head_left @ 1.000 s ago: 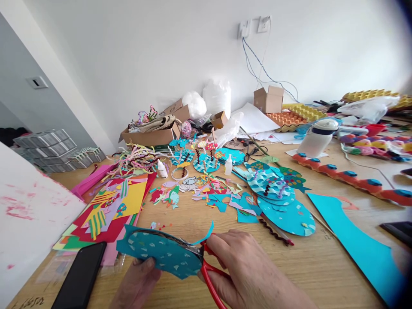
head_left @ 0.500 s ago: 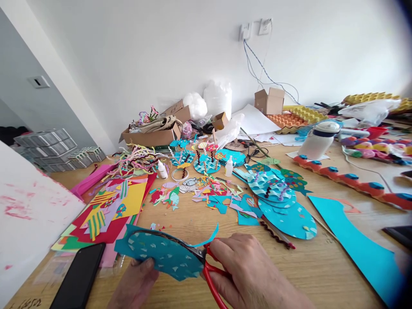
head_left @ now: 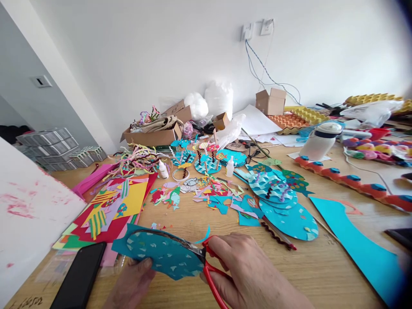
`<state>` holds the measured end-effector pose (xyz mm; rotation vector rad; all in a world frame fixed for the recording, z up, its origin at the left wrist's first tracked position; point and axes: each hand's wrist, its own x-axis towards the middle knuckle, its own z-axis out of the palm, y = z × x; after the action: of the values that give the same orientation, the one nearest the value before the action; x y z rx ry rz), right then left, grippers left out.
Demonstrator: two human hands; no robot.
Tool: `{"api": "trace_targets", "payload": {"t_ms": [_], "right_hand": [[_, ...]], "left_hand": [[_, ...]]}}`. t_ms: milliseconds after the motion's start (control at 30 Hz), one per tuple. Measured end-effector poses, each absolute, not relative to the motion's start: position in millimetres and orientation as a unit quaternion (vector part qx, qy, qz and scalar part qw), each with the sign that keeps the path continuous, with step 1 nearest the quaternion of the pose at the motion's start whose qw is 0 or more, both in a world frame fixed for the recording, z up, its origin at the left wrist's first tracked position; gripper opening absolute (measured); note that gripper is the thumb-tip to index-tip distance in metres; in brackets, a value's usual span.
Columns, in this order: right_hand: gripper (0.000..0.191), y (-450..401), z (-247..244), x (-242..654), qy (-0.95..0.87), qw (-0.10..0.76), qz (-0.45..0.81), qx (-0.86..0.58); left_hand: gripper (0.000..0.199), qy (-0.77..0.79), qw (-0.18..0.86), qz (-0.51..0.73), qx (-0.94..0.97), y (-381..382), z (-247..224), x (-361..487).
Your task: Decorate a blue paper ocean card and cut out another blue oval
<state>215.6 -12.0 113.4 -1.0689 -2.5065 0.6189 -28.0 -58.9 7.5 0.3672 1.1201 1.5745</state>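
Observation:
My left hand [head_left: 135, 277] grips a piece of blue card [head_left: 164, 255] from below, its thumb pressed on the near face. The card is speckled with pale scraps and held up tilted over the table's front. In my right hand [head_left: 240, 266] are red-handled scissors [head_left: 210, 270], my fingers through the loops. Their blades lie along the card's upper edge and point left; part of them is hidden by the card. A thin curved blue offcut [head_left: 205, 235] sticks up just above the blades.
A black phone [head_left: 79, 274] lies by my left hand, near stacked coloured paper [head_left: 133, 199]. Paper scraps [head_left: 215, 195] and two glue bottles [head_left: 230, 166] are farther back. To the right are speckled blue ovals [head_left: 289, 221], a large blue sheet [head_left: 354, 244] and a white bottle [head_left: 320, 141].
The blue offcut has shifted left and down, and it now looks shorter. Both hands keep nearly the same place, with the card and scissors still held. The view has shifted slightly.

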Motion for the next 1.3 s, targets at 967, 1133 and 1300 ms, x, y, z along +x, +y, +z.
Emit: {"api": "trace_targets", "payload": {"t_ms": [967, 1133, 1300], "right_hand": [[0.006, -14, 100, 217, -0.891, 0.212, 0.185, -0.357], [0.011, -14, 96, 219, -0.897, 0.227, 0.164, -0.342], [0.013, -15, 97, 219, -0.903, 0.223, 0.152, -0.333]], "left_hand": [[0.029, 0.472, 0.588, 0.627, 0.196, -61, 3, -34], [0.034, 0.467, 0.594, 0.625, 0.196, -60, 0, -35], [0.032, 0.473, 0.574, 0.642, 0.188, -60, 0, -34]]}}
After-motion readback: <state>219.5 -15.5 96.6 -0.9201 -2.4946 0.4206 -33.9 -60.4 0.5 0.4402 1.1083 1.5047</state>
